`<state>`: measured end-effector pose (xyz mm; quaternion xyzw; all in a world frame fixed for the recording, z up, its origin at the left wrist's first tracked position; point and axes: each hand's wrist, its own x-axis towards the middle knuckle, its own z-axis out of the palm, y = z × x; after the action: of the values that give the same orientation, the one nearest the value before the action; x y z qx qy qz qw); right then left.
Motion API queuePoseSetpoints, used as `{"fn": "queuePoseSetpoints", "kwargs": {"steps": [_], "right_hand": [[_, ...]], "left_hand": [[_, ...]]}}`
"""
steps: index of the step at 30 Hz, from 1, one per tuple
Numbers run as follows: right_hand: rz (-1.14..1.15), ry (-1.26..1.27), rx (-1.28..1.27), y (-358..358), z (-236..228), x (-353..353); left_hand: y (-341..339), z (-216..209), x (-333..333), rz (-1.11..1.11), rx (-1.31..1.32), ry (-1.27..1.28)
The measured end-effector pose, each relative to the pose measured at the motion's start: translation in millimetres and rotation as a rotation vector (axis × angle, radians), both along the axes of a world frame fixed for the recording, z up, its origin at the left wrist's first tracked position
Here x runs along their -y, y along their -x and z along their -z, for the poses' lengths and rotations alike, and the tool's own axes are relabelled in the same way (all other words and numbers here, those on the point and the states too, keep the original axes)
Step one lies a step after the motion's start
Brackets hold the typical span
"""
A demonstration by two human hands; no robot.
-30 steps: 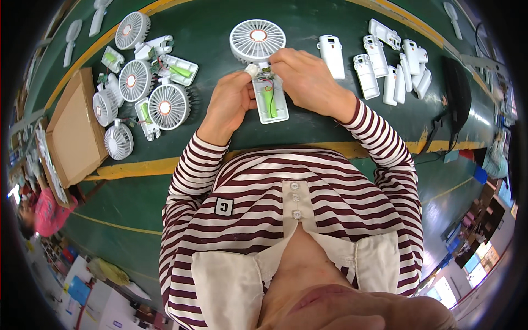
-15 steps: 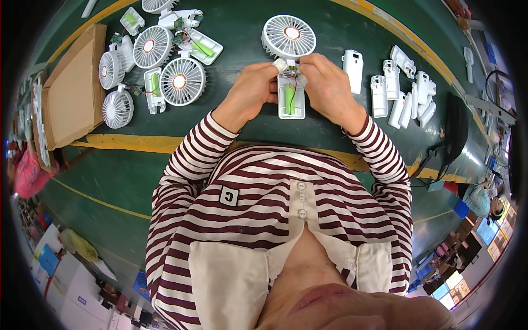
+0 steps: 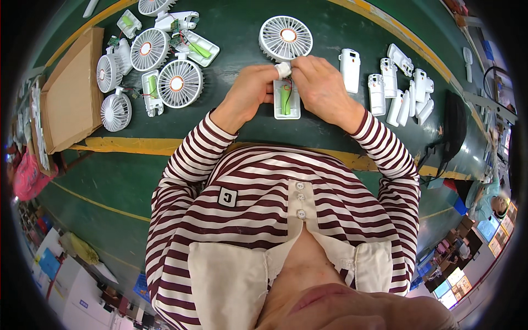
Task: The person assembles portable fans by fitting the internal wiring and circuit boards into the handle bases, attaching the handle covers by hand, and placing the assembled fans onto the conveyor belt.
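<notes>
In front of me lies a white handheld fan with its round grille head (image 3: 285,38) pointing away. Its handle shell (image 3: 295,114) is uncovered, showing a green battery (image 3: 285,100) and thin red and black wires. My left hand (image 3: 250,91) is closed on the left side of the handle near the neck, a white wrap (image 3: 283,70) on one fingertip. Close against it, my right hand (image 3: 323,88) pinches at the neck from the right. The fingers hide the neck and whatever lies between the right fingertips.
Several unfinished fans (image 3: 180,82) with exposed batteries and wires lie to the left, beside a cardboard box (image 3: 71,91). On the right are a white handle cover (image 3: 350,70) and several more white handle shells (image 3: 389,77). A black object (image 3: 455,124) lies at the right table edge.
My right fingers have moved in over the fan's neck and meet the left fingertips, covering the small circuit part visible before. The fan and the other things shift slightly left with the view.
</notes>
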<state>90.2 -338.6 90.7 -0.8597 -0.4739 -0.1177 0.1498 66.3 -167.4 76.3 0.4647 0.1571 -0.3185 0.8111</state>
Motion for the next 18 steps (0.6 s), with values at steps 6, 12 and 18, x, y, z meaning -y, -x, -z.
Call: {"fn": "queuePoseSetpoints", "kwargs": {"steps": [6, 12, 18], "right_hand": [[-0.023, -0.006, 0.019, -1, 0, 1], [-0.024, 0.018, 0.014, 0, 3, 2], [-0.004, 0.003, 0.054, 0, 5, 2]], "left_hand": [[3, 8, 3, 0.011, 0.058, -0.043], [2, 11, 4, 0.028, 0.05, -0.049], [4, 17, 6, -0.039, -0.002, -0.009]]}}
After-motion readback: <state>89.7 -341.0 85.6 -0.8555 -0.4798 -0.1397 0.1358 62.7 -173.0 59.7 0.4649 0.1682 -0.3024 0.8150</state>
